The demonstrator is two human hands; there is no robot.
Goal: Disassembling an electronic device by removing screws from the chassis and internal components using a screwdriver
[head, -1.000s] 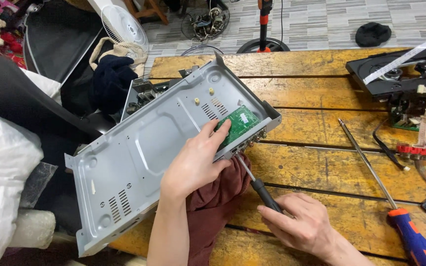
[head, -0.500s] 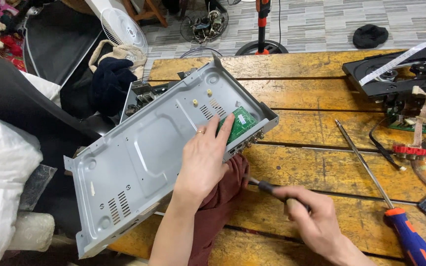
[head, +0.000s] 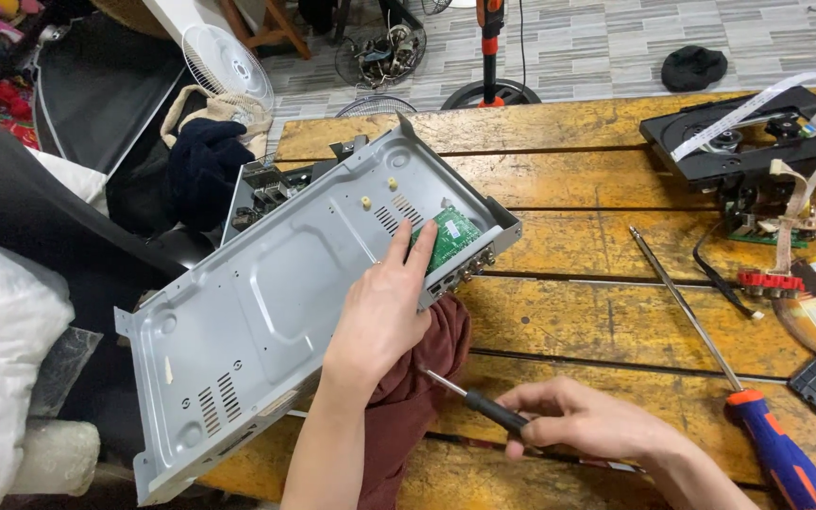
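Chassis (head: pixel 266 312) tilted under left hand (head: pixel 380 316), fingers on green board (head: pixel 450 238); right hand (head: pixel 587 425) grips small screwdriver (head: pixel 474 401) nearby.

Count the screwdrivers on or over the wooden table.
2: a small black-handled screwdriver held in the right hand, and a long blue-and-orange-handled screwdriver lying on the table to its right. Others may be hidden.

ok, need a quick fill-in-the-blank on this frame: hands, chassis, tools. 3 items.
1. The left hand rests on the grey metal chassis, fingertips touching a small ____ circuit board.
2. The right hand holds a small black-handled ____.
3. A longer screwdriver with an orange and ____ handle lies on the wooden table, right of both hands.

Missing words: green; screwdriver; blue
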